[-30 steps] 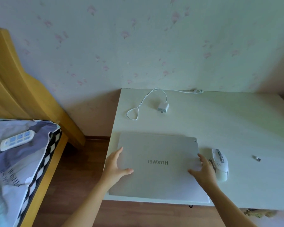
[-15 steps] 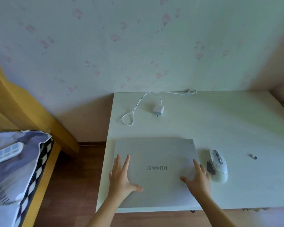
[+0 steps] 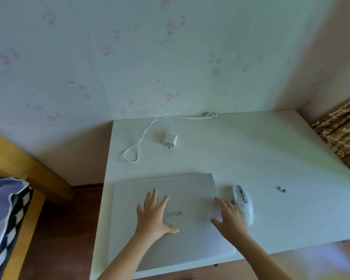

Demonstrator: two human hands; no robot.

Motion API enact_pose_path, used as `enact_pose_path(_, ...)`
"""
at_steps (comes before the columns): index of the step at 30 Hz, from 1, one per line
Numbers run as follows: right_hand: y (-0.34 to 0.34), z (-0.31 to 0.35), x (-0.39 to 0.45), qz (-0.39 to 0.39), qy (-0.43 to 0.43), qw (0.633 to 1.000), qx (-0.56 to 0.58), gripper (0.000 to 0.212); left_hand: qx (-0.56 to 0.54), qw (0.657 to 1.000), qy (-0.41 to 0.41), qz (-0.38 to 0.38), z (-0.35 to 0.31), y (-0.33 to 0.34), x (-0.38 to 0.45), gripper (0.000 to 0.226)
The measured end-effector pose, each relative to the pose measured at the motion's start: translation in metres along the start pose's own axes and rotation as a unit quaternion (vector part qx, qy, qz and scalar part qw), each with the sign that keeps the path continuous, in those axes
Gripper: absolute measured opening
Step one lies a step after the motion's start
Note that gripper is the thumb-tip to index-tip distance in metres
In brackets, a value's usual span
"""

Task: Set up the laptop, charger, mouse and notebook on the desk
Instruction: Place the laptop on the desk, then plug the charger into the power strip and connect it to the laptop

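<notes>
Head view looks down on a closed silver-grey laptop (image 3: 182,203) lying flat at the near left part of a white surface (image 3: 271,158), its front edge close to the surface's near edge. The lid is smooth and matte, with rounded corners and a small dark mark at its far right corner. Printed on the lid, upside down from this side, are grey capital letters; only "HUAV" can be read, the rest being hidden under the left hand.

The left hand (image 3: 153,216) lies flat on the middle of the lid, its fingers (image 3: 154,196) straight and spread apart, thumb out to the right; it holds nothing. The right hand (image 3: 229,217) rests on the lid's right side, fingers stretched forward and slightly apart, thumb pointing left, likewise gripping nothing.

Just right of the laptop, almost touching the right hand, lies a white mouse (image 3: 243,204) with a grey wheel and grey buttons along its back. Farther right of the laptop, well apart from the mouse, sits a small silver plug-like piece (image 3: 281,189), too small to tell more.

Beyond the laptop, toward the wall, lies a white charger (image 3: 170,140) block, its white cable (image 3: 141,138) making a loop to the left and running along the back edge of the surface. The wall (image 3: 129,57) behind is pale with faint pink flower prints. Left of the laptop, off the surface, are a wooden bed frame (image 3: 14,164) and black-and-white chequered bedding (image 3: 6,219).
</notes>
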State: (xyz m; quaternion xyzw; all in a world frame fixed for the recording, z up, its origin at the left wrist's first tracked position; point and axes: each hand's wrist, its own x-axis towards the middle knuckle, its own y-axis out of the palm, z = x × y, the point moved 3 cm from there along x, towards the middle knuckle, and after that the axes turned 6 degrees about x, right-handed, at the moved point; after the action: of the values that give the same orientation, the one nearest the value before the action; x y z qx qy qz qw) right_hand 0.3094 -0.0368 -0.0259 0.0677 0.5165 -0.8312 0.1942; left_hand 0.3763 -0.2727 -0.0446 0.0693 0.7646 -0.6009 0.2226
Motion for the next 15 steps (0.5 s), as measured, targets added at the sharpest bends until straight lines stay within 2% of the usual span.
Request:
enact_pose_path(4, -0.004, 0.006, 0.011, 0.0, -0.089, 0.992, -0.091, 0.063, 0.015, 1.0, 0.001, -0.013, -0.027, -0.01, 0.024, 0.098)
enact_pose_path(8, 0.0, 0.02, 0.032, -0.013, -0.161, 0.975, -0.15, 0.068, 0.009, 0.998, -0.024, -0.058, -0.029, -0.03, 0.05, 0.083)
enact_pose_path(11, 0.0, 0.039, 0.055, -0.027, -0.197, 0.964, -0.178, 0.068, 0.002, 0.993, -0.039, -0.112, -0.022, -0.054, 0.08, 0.079)
enact_pose_path(15, 0.0, 0.062, 0.081, -0.017, -0.212, 0.958, -0.19, 0.066, -0.012, 0.991, -0.045, -0.124, -0.016, -0.086, 0.127, 0.076)
